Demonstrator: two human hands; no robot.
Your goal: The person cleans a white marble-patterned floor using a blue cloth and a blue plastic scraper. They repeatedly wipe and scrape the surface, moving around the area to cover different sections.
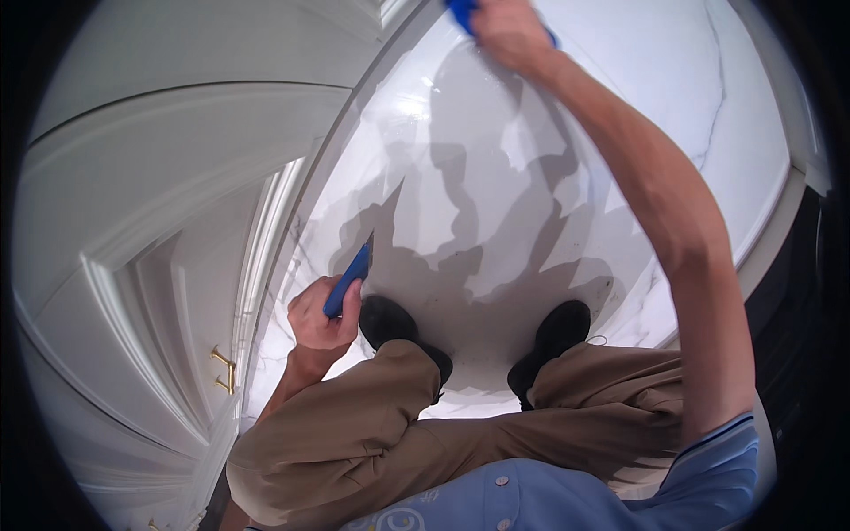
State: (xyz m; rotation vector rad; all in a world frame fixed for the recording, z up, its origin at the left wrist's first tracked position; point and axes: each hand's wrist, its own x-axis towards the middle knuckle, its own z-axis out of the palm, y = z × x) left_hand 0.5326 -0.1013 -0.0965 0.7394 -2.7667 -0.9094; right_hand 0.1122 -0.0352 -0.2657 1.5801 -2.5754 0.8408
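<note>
My left hand (pixel 325 312) is closed around the blue handle of a scraper-like hand tool (pixel 348 280), whose thin blade end points away from me above the floor. My right arm reaches far forward, and my right hand (pixel 510 30), slightly blurred, presses a blue cloth (pixel 463 14) at the top edge of the view. Under both hands lies a glossy white marble-patterned floor (pixel 491 199), which looks wet where light glints near its left side. Shadows of my head and arms fall across it.
White panelled cabinet doors (pixel 199 279) with a brass handle (pixel 226 370) run along the left. My black shoes (pixel 387 322) rest on the floor between my bent knees. A dark glossy surface (pixel 790 305) stands at the right, beyond a pale edge strip.
</note>
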